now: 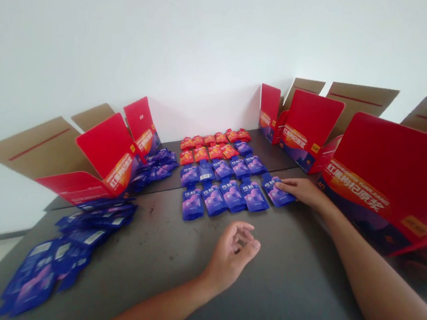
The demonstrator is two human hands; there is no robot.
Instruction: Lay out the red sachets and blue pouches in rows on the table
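Rows of small pouches lie on the dark table [164, 270]: blue pouches [224, 197] in the near rows, red and orange pouches [212, 145] behind them. My right hand [306, 191] rests flat on the table, its fingertips touching the rightmost blue pouch [277, 190] of the nearest row. My left hand [235, 250] hovers just above the table in front of the rows, fingers loosely curled with nothing visible in them.
Open red cardboard boxes stand at the left [93, 164] and the right [303, 128], and a large one [391, 179] sits close by my right arm. Loose blue pouches are heaped at the left [68, 245] and near the left box [156, 169].
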